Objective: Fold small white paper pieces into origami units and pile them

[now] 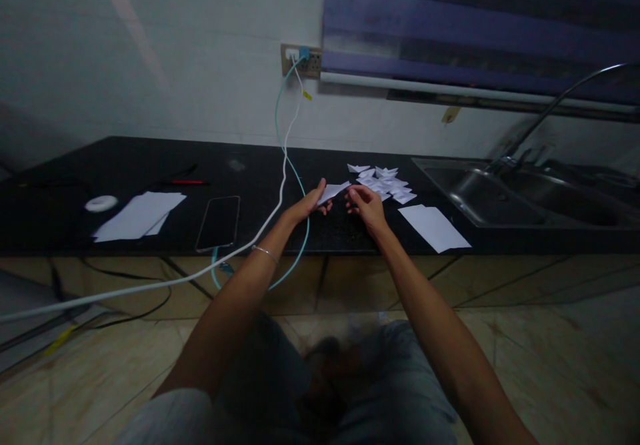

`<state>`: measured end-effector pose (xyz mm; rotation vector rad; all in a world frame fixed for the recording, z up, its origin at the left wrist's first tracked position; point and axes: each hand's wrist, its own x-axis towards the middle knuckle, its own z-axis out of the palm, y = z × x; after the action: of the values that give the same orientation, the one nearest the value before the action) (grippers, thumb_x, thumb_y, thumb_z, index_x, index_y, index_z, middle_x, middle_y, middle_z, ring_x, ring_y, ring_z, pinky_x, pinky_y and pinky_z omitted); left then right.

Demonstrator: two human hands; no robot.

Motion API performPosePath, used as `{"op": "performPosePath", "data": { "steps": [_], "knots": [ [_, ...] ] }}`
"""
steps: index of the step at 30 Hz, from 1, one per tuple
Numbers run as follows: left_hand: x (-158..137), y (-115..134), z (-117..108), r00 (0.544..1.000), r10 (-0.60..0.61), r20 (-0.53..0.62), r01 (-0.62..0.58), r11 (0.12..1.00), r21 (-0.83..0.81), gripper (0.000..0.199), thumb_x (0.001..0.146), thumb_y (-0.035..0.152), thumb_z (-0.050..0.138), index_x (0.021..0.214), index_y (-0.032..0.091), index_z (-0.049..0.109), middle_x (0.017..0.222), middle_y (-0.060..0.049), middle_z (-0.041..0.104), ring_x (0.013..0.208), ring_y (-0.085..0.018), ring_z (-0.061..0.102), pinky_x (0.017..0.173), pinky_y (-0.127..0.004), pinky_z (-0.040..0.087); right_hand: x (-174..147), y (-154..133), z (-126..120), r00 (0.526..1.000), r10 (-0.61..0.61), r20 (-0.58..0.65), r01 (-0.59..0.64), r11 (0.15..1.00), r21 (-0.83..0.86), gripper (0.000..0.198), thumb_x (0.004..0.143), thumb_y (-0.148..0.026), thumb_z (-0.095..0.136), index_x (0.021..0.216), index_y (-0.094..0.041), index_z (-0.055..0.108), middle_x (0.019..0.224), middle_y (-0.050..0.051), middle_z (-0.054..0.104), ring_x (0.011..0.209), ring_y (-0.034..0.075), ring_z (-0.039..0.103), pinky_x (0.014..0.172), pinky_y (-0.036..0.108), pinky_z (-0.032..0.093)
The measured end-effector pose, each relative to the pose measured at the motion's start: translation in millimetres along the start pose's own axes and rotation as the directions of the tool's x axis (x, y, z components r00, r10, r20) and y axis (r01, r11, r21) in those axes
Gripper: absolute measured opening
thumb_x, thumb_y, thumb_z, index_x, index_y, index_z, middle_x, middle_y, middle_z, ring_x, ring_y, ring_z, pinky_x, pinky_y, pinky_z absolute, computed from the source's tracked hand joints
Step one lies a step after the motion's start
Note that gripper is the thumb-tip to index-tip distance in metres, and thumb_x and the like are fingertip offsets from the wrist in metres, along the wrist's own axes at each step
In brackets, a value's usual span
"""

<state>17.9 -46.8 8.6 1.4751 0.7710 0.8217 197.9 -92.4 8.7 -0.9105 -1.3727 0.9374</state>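
Note:
My left hand (313, 203) grips a folded piece of white paper (333, 192) between thumb and fingers, above the dark counter. At the paper's right tip, my right hand (367, 206) has its thumb and index finger pinched together; its other fingers are loosely curled. Just behind my right hand lies a cluster of several small folded paper boats (387, 179). Flat on the counter to the right rests a blank white sheet (435, 227). Over at the left is a stack of white paper (143, 215).
A black phone (219, 222), a red pen (189, 182) and a round white object (101, 203) lie on the left of the counter (260, 165). White and teal cables (281, 195) hang from the wall socket (301, 61) past my left arm. A steel sink (480, 195) is at right.

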Motion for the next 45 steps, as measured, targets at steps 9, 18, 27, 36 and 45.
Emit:
{"op": "performPosePath", "data": {
  "steps": [9, 18, 27, 36, 45],
  "knots": [
    [-13, 3, -1, 0.971, 0.188, 0.150, -0.213, 0.962, 0.171, 0.042, 0.083, 0.051, 0.053, 0.100, 0.013, 0.060, 0.076, -0.001, 0.056, 0.059, -0.008, 0.049, 0.048, -0.017, 0.035, -1, 0, 0, 0.990, 0.130, 0.044, -0.132, 0.991, 0.025, 0.038, 0.071, -0.056, 0.067, 0.080, -0.019, 0.065, 0.075, 0.002, 0.065, 0.058, 0.010, 0.056, 0.050, 0.022, 0.047],
    [-14, 3, -1, 0.963, 0.242, 0.118, -0.268, 0.914, 0.306, 0.049, 0.082, 0.049, 0.056, 0.114, 0.012, 0.063, 0.093, -0.007, 0.065, 0.076, -0.013, 0.056, 0.065, -0.023, 0.041, 4, 0, -4, 0.962, 0.263, 0.074, -0.272, 0.942, 0.195, 0.027, 0.062, -0.040, 0.078, 0.073, -0.018, 0.066, 0.066, 0.000, 0.062, 0.059, 0.010, 0.057, 0.057, 0.022, 0.047],
    [-18, 8, -2, 0.943, 0.266, 0.199, -0.328, 0.841, 0.430, 0.046, 0.082, 0.044, 0.058, 0.119, 0.016, 0.063, 0.100, -0.006, 0.064, 0.086, -0.015, 0.055, 0.080, -0.028, 0.041, 5, 6, -10, 0.962, 0.268, 0.053, -0.273, 0.931, 0.243, 0.014, 0.055, -0.020, 0.076, 0.065, -0.017, 0.066, 0.062, -0.002, 0.059, 0.057, 0.009, 0.053, 0.059, 0.024, 0.043],
    [-20, 12, -1, 0.980, 0.137, 0.147, -0.177, 0.931, 0.318, 0.063, 0.091, 0.058, 0.030, 0.090, 0.012, 0.072, 0.067, -0.003, 0.064, 0.063, -0.013, 0.053, 0.063, -0.025, 0.040, 5, 10, -9, 0.979, 0.201, 0.028, -0.203, 0.977, 0.060, 0.012, 0.056, -0.024, 0.074, 0.063, -0.016, 0.068, 0.058, -0.001, 0.059, 0.053, 0.010, 0.050, 0.055, 0.025, 0.040],
    [-21, 10, 5, 0.975, 0.183, 0.127, -0.218, 0.901, 0.374, 0.035, 0.080, 0.043, 0.057, 0.083, 0.010, 0.068, 0.073, -0.002, 0.062, 0.065, -0.011, 0.052, 0.056, -0.020, 0.037, 2, 9, -8, 0.984, 0.177, -0.010, -0.178, 0.983, -0.045, 0.023, 0.057, -0.029, 0.075, 0.075, -0.016, 0.068, 0.060, 0.000, 0.063, 0.052, 0.011, 0.052, 0.051, 0.025, 0.040]
  ]
}}
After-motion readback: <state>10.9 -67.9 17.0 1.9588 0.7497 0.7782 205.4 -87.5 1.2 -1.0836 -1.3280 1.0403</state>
